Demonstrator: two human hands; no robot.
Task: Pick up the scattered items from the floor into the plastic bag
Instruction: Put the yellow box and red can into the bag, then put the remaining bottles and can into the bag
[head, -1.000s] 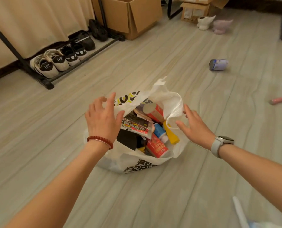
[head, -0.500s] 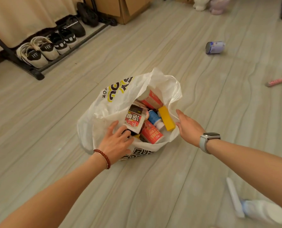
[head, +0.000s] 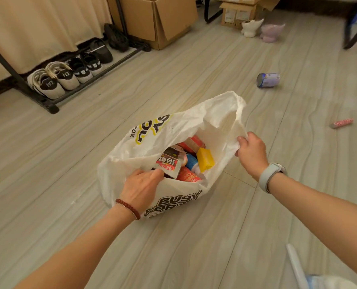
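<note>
- wood floor (head: 194,257) fills the whole frame
- white plastic bag (head: 161,140) sits mid-frame, packed with stuff
- left hand (head: 141,187) grips the near rim, right hand (head: 251,153) pinches the right edge
- purple can (head: 268,80) and pink tube (head: 341,123) lie loose, upper right

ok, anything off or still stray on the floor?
Yes. A purple can lies on its side beyond the plastic bag, and a pink tube lies farther right; both are outside the bag.
</note>
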